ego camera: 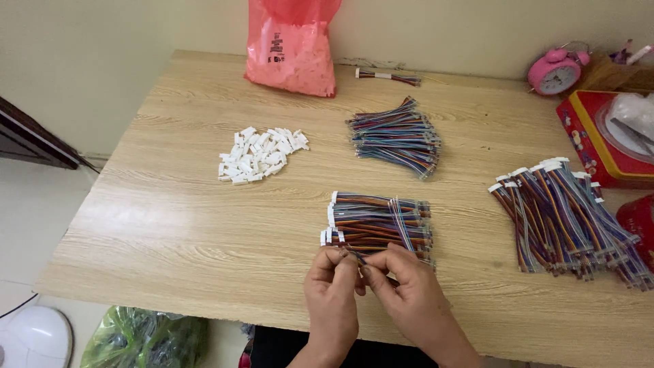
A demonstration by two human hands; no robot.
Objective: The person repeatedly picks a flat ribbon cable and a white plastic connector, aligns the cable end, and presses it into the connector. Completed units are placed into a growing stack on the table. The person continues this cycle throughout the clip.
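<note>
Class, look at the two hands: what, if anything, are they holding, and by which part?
Both the left hand and right hand pinch one thin wire piece between their fingertips; which part cannot be told.

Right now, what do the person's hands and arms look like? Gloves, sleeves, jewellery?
Both bare: no gloves on the left hand or right hand. No rings, watch or bands visible. Forearms are uncovered to the frame edge, no sleeves showing. Nails short and unpainted, as far as can be seen.

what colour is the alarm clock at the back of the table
Pink alarm clock, white face; seen in the head view.
</note>
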